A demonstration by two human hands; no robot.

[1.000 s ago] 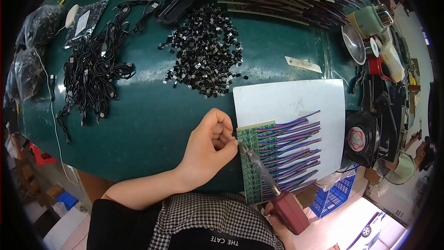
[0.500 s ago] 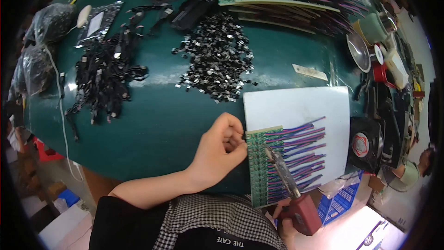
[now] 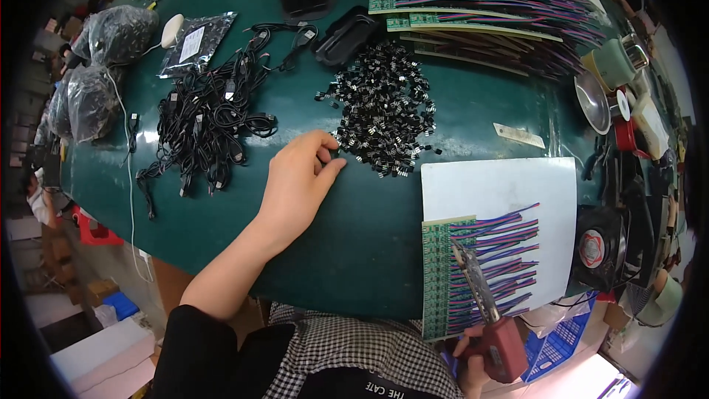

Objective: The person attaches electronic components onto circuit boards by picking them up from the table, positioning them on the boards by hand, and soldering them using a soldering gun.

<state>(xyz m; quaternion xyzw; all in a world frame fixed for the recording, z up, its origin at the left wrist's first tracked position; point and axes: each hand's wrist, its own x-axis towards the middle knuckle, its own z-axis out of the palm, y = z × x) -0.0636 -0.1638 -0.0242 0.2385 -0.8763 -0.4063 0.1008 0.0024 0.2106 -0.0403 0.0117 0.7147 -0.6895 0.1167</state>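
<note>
left hand [image 3: 299, 177] pinching one black part at pile [image 3: 384, 114], 12 o'clock | right hand [image 3: 473, 358] grasping soldering iron [image 3: 484, 310] | risk: hot tip may burn the wires [image 3: 495, 266]

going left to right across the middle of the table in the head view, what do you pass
grey bags → tangle of black cables → left hand → pile of small black parts → white sheet → small black fan

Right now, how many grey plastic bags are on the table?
2: both at the table's far left edge, one grey bag above the other. More may be hidden beyond the rim.
</note>
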